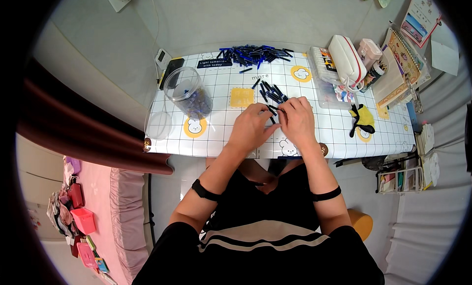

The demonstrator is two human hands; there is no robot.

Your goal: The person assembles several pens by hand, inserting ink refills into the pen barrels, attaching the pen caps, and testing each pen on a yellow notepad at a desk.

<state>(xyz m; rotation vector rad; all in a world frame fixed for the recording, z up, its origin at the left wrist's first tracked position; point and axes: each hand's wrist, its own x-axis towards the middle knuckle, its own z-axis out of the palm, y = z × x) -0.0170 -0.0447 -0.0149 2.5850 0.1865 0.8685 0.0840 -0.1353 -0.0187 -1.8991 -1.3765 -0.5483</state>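
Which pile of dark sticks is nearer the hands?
The smaller pile, just beyond the left hand and right hand; the larger pile lies farther off, near the wall.

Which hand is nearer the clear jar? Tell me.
Left. The left hand is to the right of the jar, beside small dark sticks; the right hand is farther right, beyond the left one.
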